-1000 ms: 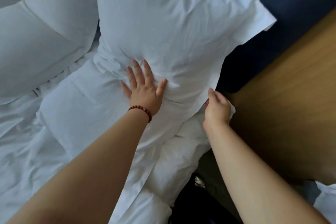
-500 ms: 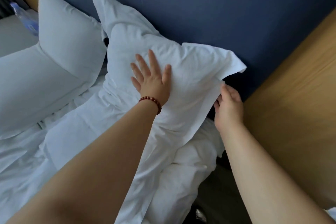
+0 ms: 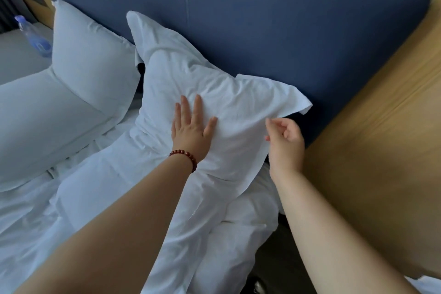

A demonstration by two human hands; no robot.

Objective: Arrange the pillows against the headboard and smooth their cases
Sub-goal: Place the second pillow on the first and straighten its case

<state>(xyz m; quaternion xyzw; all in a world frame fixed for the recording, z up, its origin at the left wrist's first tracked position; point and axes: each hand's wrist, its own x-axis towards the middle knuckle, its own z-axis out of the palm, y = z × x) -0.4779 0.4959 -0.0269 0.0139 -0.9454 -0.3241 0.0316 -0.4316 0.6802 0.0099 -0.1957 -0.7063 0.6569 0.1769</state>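
Head view: water bottle beside far pillow.

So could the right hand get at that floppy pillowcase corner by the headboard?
Probably yes. The right hand hovers just beside the pillowcase corner, with nothing between them. The left hand presses flat on the middle of the pillow, clear of that path.

The pillow wears creased matt white cloth, the headboard smooth blue leather-like padding, the side panel matt pale wood grain
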